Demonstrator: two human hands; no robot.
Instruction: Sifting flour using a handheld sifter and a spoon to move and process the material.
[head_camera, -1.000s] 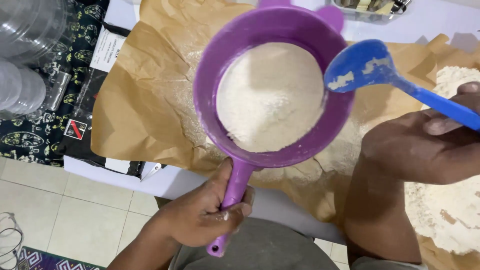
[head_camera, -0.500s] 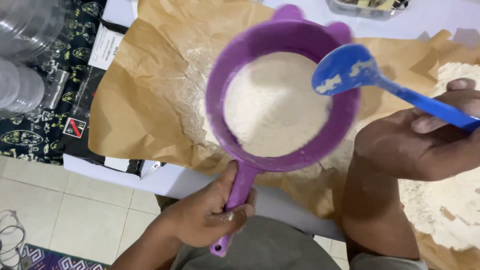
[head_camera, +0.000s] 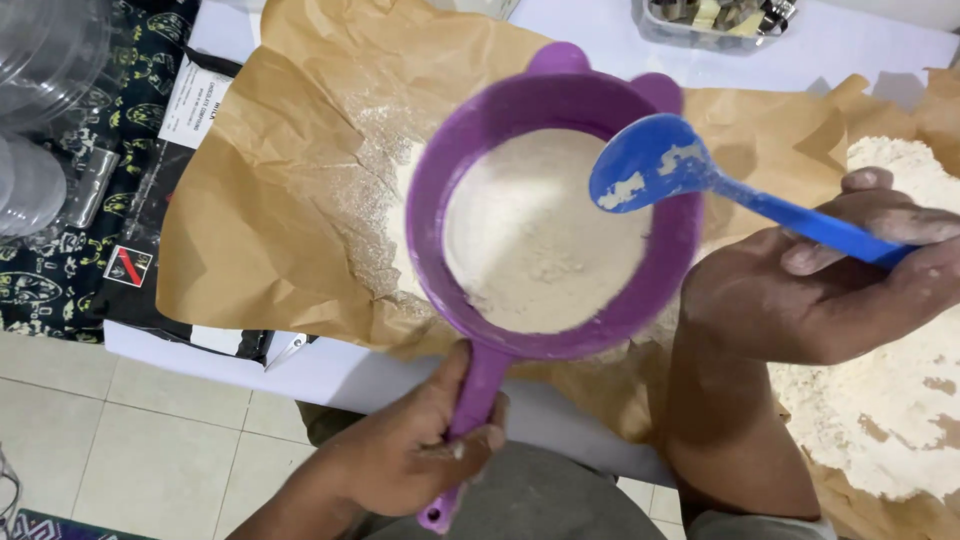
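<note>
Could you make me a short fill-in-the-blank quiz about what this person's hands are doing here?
1. The left hand grips the handle of a ____ sieve.
2. The right hand holds a ____ spoon.
3. The sieve contains ____.
4. Brown ____ covers the table beneath the sieve.

Missing words: purple; blue; flour; paper

Your left hand (head_camera: 405, 460) is curled in a closed fist low in view, forearm angling in from below. Your right hand (head_camera: 820, 285) grips with fingers folded, forearm upright.
</note>
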